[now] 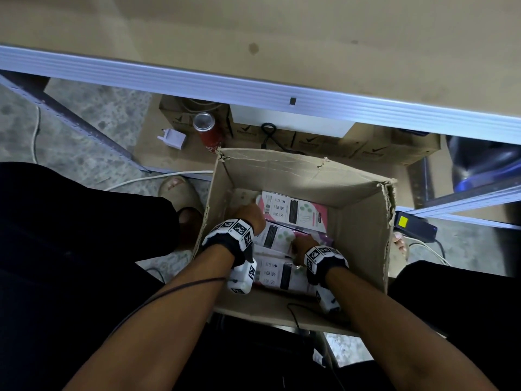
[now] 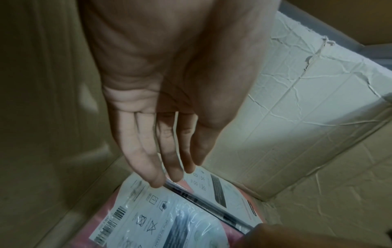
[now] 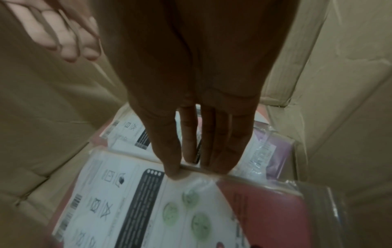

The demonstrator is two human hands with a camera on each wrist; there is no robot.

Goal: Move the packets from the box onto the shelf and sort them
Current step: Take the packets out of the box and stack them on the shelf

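An open cardboard box [image 1: 363, 221] stands on the floor between my legs, below the shelf [image 1: 253, 88]. Several flat packets in clear plastic lie inside, white printed backs up: a far one [image 1: 293, 211], a middle one [image 1: 277, 238] and a near one [image 1: 282, 275]. My left hand [image 1: 249, 214] reaches in at the box's left side; its straight fingertips [image 2: 157, 182] touch the far edge of a packet [image 2: 152, 209]. My right hand [image 1: 300, 246] also points straight down, fingertips [image 3: 174, 174] on the far edge of the near packet [image 3: 148, 201]. Neither hand grips anything.
Under the shelf stand a red can [image 1: 208, 131], a white plug adapter [image 1: 173, 138] and brown cartons [image 1: 366, 148]. A black device with a yellow sticker [image 1: 413, 224] lies right of the box. Cables cross the floor. A purple packet [image 3: 277, 151] sits at the box's right wall.
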